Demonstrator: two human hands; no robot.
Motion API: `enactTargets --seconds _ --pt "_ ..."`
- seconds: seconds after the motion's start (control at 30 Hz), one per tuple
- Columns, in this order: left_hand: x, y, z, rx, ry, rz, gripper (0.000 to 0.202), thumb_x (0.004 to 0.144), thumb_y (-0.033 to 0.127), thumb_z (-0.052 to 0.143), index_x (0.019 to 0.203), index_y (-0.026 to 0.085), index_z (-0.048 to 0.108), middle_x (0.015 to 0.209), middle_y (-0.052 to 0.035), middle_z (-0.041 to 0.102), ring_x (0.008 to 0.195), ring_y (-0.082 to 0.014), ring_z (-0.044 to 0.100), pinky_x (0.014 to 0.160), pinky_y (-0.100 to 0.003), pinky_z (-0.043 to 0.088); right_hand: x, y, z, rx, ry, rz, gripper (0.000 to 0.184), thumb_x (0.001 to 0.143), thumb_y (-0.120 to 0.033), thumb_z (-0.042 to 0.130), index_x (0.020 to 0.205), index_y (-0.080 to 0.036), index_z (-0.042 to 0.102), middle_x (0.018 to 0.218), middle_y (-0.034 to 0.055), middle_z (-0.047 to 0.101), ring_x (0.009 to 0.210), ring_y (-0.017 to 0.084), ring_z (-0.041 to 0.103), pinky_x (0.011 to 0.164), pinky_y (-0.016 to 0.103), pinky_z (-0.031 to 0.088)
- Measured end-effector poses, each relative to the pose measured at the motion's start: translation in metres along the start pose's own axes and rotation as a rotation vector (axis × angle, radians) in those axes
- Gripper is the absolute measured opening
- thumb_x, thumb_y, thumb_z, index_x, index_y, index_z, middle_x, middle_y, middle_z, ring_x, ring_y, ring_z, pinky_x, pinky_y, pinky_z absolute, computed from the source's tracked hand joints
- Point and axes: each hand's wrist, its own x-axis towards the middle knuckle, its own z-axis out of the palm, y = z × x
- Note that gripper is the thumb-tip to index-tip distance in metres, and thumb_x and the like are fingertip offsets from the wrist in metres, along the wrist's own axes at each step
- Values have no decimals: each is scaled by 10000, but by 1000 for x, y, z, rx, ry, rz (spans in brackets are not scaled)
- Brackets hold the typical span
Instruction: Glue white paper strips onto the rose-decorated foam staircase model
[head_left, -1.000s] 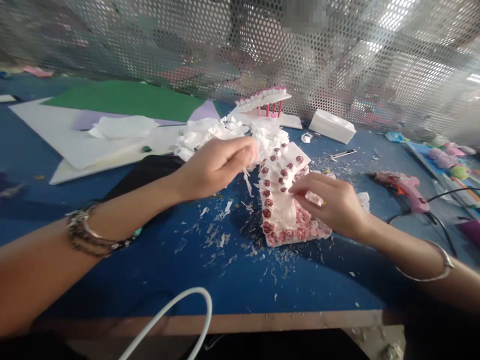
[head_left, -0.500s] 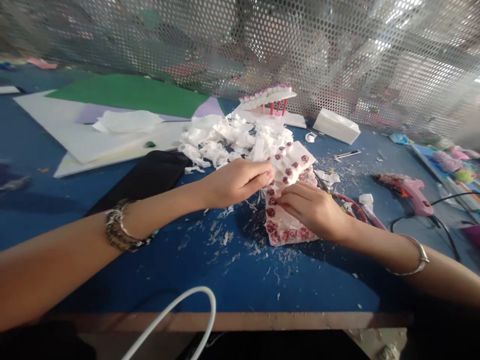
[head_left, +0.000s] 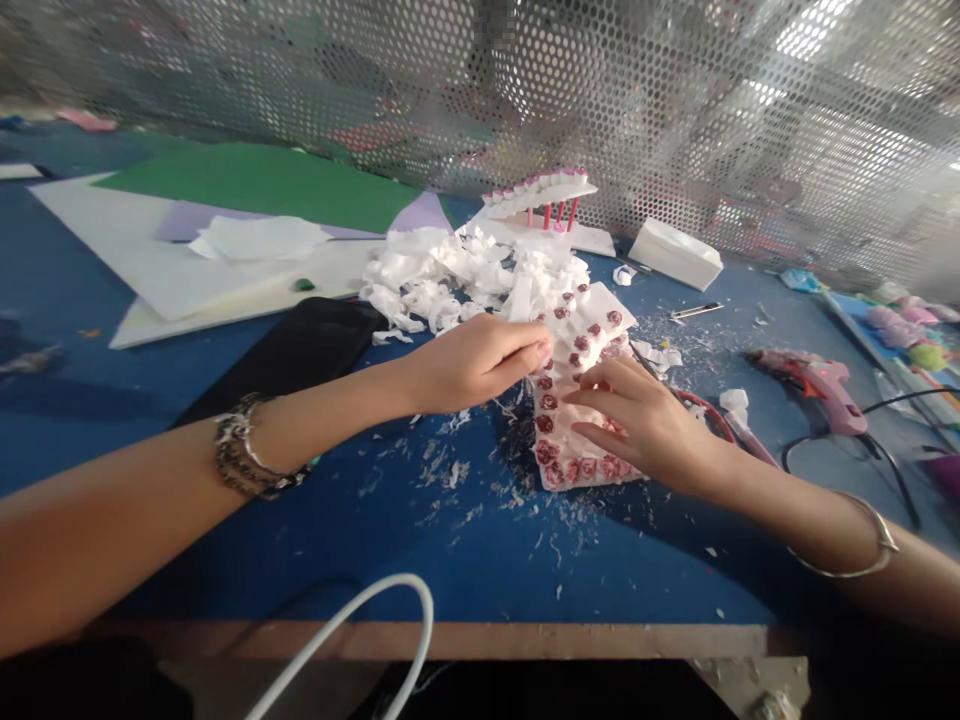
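Observation:
A white craft board (head_left: 564, 440) edged with dark pink paper roses lies on the blue table, with more roses scattered over its white surface. My left hand (head_left: 472, 365) is closed at the board's left side, thumb pressed against the curled fingers. Whatever may be inside it is hidden. Over the right part of the board, my right hand (head_left: 649, 420) has its fingers apart and nothing visible in them. It covers some of the roses there.
Crumpled white paper strips (head_left: 435, 275) are heaped behind the board. A pink glue gun (head_left: 821, 390) with a black cord lies right, near a utility knife (head_left: 696, 312). Farther back stand a small model on red posts (head_left: 551, 200) and a white box (head_left: 676, 252). Foam sheets (head_left: 262, 185) lie left.
My right hand has spread its fingers and drawn slightly right, away from the roses on the board's left edge. My left hand keeps nearly the same place and closed shape.

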Motion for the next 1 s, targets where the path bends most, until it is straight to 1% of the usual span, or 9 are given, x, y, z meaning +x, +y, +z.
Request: enactTargets --seconds 0.27,0.43,0.57,0.67,0.73,0.8,0.83,0.93,1.0 --pt "0 -1 0 -3 -13 -9 297 905 265 281 675 159 436 547 28 452 472 -71 404 511 -212 306 4 1 0 -109 -9 -27 252 877 -217 421 984 -161 642 919 106 543 840 167 434 693 309 438" --pt "0 0 0 -8 -1 -18 311 906 283 283 680 157 456 546 26 459 474 -72 406 513 -208 311 5 0 -4 -105 10 -29 248 881 -215 415 967 -163 642 941 102 544 852 157 467 718 310 446" --pt "-2 6 -1 -143 48 -127 305 917 315 280 787 154 504 588 26 464 489 -70 402 510 -197 333 6 -1 -11 -107 -44 -41 222 874 -227 434 936 -170 640 948 102 557 863 162 491 708 308 451" --pt "-2 14 0 -293 64 -207 290 926 325 272 927 167 515 632 23 473 500 -70 408 492 -182 354 9 -5 -18 19 78 18 207 856 -265 482 990 -149 589 892 72 574 803 126 520 706 280 458" --pt "-2 18 2 -390 73 -208 277 928 325 284 1014 176 501 671 14 484 540 -73 439 512 -173 390 11 -9 -22 128 191 107 332 808 -345 556 1067 -140 515 825 31 569 711 93 518 644 240 458" --pt "-2 23 5 -502 89 -189 272 929 323 306 1091 180 471 703 10 485 579 -71 462 553 -166 429 14 -12 -22 204 247 166 476 749 -401 618 1110 -140 451 793 0 549 629 67 494 571 209 442" --pt "-2 24 7 -556 99 -178 282 927 319 322 1141 181 444 723 7 495 604 -70 479 578 -164 446 15 -13 -20 219 267 167 502 734 -405 634 1115 -143 437 793 -7 541 611 59 484 555 203 434" --pt "-3 28 11 -652 109 -158 395 911 299 389 1280 175 324 890 -46 567 746 -91 552 644 -169 482 20 -13 -16 205 317 108 403 780 -320 605 1124 -169 461 802 -12 532 654 57 488 604 203 437" --pt "-3 28 12 -662 103 -158 484 898 292 425 1333 174 249 994 -84 585 797 -105 577 649 -169 491 23 -12 -14 208 318 43 315 811 -258 568 1108 -179 503 800 -7 533 685 60 491 637 212 440"
